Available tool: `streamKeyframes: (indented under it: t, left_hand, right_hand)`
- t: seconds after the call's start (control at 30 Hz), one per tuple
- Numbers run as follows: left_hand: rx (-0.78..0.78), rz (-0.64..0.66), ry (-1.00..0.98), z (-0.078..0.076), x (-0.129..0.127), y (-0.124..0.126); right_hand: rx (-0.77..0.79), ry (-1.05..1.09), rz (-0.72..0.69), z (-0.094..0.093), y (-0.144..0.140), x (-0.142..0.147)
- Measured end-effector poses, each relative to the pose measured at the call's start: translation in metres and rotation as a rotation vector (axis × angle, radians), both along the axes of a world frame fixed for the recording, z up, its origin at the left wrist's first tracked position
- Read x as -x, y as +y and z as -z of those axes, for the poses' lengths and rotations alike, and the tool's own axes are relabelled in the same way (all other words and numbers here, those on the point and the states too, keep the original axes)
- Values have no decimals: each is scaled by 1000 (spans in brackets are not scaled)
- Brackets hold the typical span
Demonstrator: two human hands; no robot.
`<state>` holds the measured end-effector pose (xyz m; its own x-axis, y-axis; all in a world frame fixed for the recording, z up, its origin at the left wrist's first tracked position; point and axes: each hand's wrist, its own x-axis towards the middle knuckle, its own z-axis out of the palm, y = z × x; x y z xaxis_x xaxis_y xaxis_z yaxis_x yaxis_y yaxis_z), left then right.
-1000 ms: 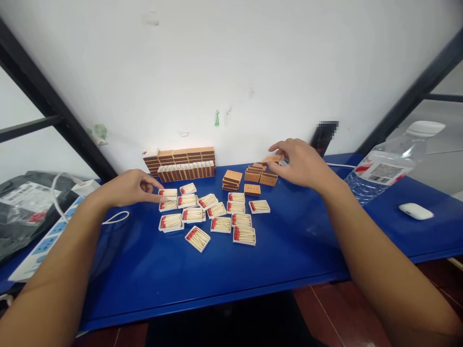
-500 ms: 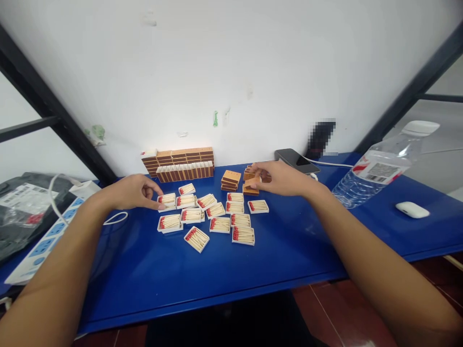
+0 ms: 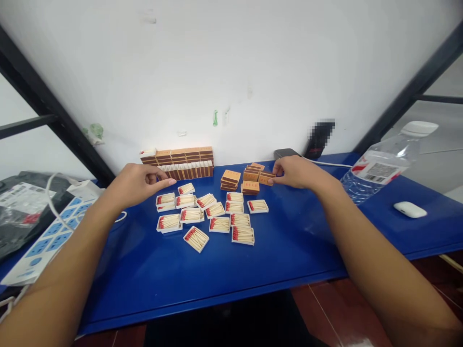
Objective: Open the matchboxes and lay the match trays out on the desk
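Note:
Several open white trays of red-tipped matches (image 3: 207,218) lie in loose rows in the middle of the blue table (image 3: 224,274). Behind them sit small stacks of orange matchbox sleeves (image 3: 230,179). A long row of closed matchboxes (image 3: 181,162) stands against the wall. My left hand (image 3: 137,184) hovers just above the leftmost tray (image 3: 165,199), index finger stretched to the right, holding nothing. My right hand (image 3: 297,172) pinches one orange sleeve (image 3: 265,180) at the right side of the sleeve stacks.
A clear water bottle (image 3: 383,166) lies on its side at the right, with a small white case (image 3: 407,209) in front of it. A dark phone (image 3: 285,153) with a cable sits by the wall. A power strip (image 3: 45,237) and a black bag (image 3: 16,212) are at the left.
My left hand lifted off the leftmost tray and drew back towards the wall. My right hand swung left over the sleeve stacks, then back right with an orange sleeve in its fingers.

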<state>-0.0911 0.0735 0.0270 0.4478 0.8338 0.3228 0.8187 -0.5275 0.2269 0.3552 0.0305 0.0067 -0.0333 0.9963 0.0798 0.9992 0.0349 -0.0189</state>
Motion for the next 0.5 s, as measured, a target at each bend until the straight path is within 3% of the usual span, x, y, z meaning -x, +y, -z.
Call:
streamKeyframes:
  t: [0.17, 0.33, 0.5]
  left_hand:
    - [-99, 84, 31, 9, -16, -7]
    - [-179, 141, 76, 14, -26, -15]
    - [-287, 203, 81, 18, -37, -26]
  right_hand:
    - [57, 30, 38, 3, -2, 12]
    - [15, 84, -8, -2, -4, 7]
    - [-27, 360, -104, -15, -13, 1]
